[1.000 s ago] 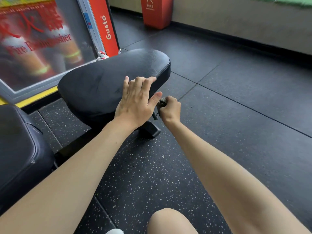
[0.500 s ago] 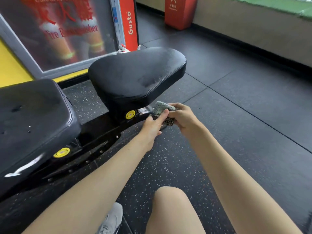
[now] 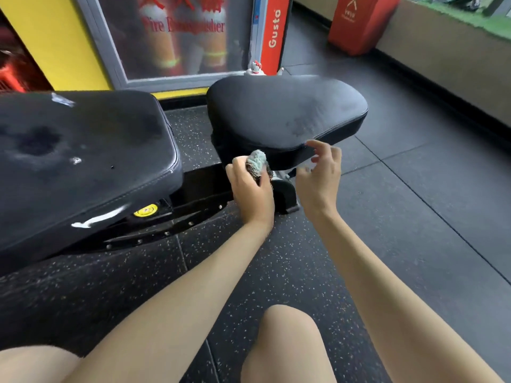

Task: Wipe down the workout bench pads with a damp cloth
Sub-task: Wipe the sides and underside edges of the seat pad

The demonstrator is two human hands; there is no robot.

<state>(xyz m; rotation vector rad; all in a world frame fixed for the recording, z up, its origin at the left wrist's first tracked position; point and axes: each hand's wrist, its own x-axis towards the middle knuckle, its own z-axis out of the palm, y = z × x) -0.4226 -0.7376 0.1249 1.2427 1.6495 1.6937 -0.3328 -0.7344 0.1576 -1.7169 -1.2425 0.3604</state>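
A black workout bench fills the left and middle. Its seat pad (image 3: pixel 287 111) shows damp streaks, and the larger back pad (image 3: pixel 83 150) at the left has dark wet patches. My left hand (image 3: pixel 250 189) is shut on a bunched grey-green cloth (image 3: pixel 257 161), held just below the seat pad's near edge. To its right, my right hand (image 3: pixel 318 175) hovers with fingers spread and holds nothing, its fingertips close to the seat pad's front rim.
The bench's black steel frame (image 3: pixel 177 219) with a yellow pivot cap runs under the pads. A fire extinguisher cabinet (image 3: pixel 177 40) stands behind. A red bin (image 3: pixel 359 23) sits by the far wall. Speckled rubber floor (image 3: pixel 414 217) stretches right. My knees are at the bottom edge.
The cloth has passed from my right hand into my left. My right hand has let go and opened. The view has swung left, so more of the back pad shows.
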